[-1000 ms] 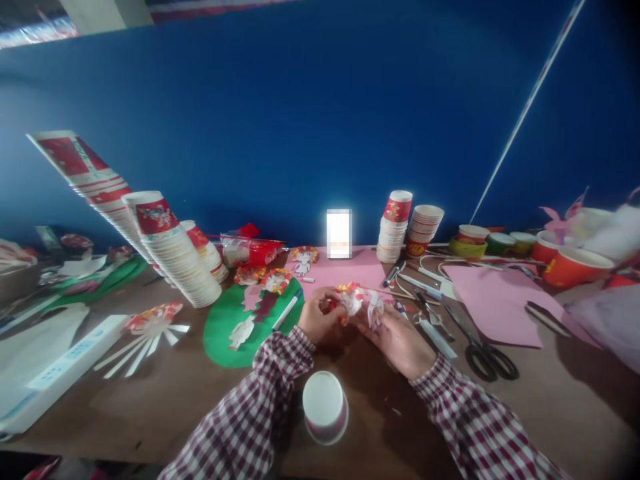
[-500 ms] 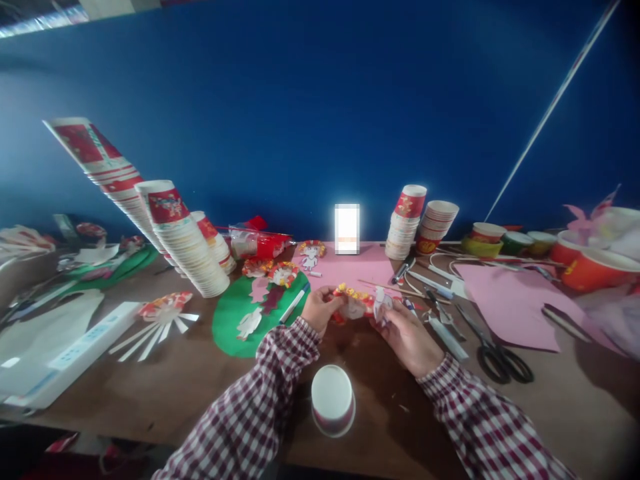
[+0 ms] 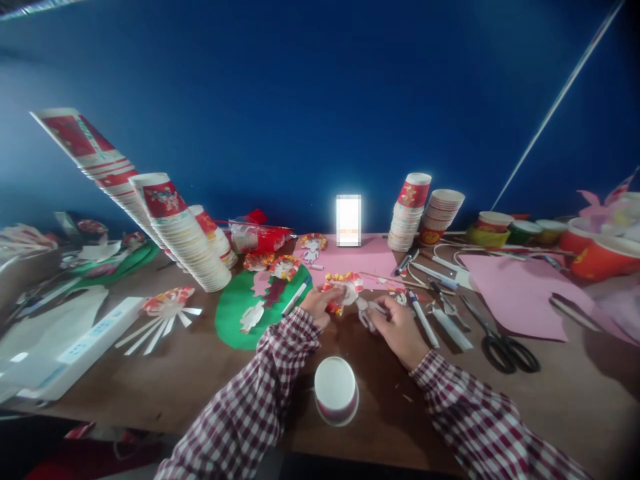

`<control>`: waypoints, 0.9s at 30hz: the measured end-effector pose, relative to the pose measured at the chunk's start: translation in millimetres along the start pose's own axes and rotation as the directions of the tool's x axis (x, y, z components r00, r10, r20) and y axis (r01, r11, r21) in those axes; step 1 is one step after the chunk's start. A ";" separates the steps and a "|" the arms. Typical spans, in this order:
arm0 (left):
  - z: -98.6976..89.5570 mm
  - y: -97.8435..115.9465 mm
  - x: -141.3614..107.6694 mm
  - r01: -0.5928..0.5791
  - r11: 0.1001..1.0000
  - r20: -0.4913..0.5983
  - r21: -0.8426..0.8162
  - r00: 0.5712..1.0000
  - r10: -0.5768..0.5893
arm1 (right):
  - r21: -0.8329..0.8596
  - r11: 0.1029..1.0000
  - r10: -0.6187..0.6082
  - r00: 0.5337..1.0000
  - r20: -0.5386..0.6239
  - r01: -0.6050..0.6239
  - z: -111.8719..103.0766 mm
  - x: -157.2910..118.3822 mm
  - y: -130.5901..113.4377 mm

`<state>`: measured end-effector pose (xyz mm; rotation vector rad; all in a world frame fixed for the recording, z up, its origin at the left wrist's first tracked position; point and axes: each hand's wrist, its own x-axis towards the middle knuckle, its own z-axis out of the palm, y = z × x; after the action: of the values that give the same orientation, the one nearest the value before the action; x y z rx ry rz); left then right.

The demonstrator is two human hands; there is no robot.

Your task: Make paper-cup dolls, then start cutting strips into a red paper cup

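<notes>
- Fingers of the left hand pinched a red-and-yellow curled paper piece at its left side, thumb on top.
- Thumb and fingertips of the right hand pinched a white cut-out paper figure; from where I stood the two papers met or overlapped, and I could not tell whether they were joined.
- Both papers were between the hands, close over the desk, beyond an upturned paper cup.
- Paper that thin, I judged, called for a light pinch near the edges; a hard squeeze could have flattened the curls or creased the figure's narrow limbs.
- Steadying the curled piece with the left while only the right turned the figure seemed the surest handling, with the meeting edges in plain sight.
- Checked sleeves flanked the cup, so forearms needed care not to knock it.
- Similar paper doll on the back pink sheet made a handy comparison, its figure lying below a curled, colourful rim.
</notes>
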<state>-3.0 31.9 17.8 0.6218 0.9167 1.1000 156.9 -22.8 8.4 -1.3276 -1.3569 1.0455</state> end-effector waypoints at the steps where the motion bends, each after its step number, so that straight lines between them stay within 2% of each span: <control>1: 0.6 -0.4 0.1 0.000 1.000 0.002 -0.021 1.000 0.000 | -0.013 1.000 -0.012 1.000 -0.003 0.012 0.8 0.7 0.7; 8: 6.5 1.3 -3.6 0.016 0.996 -0.016 -0.091 1.000 -0.018 | -0.134 0.990 -0.045 0.999 -0.008 0.043 0.6 0.4 -1.1; 13: 6.2 -1.1 -2.9 0.018 0.997 -0.030 -0.074 0.999 -0.021 | -0.099 0.995 -0.024 1.000 0.004 0.024 0.9 0.9 -2.2; 17: 6.5 -1.6 -3.3 0.031 0.995 0.003 -0.099 1.000 -0.030 | -0.088 0.995 -0.036 0.999 0.010 0.037 1.6 2.4 2.1; 23: 6.0 0.6 -7.4 0.145 0.989 -0.044 -0.039 0.988 -0.147 | -0.161 0.983 -0.082 0.997 0.013 0.083 0.9 5.0 13.9; 27: 7.0 -0.7 -7.0 0.152 0.988 -0.059 -0.010 0.987 -0.152 | -0.089 0.993 -0.078 0.997 0.027 0.080 1.1 4.8 14.7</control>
<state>2.2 25.2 22.9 0.5082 0.9962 0.9877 158.9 -17.2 -5.9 -1.3191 -1.4774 0.9591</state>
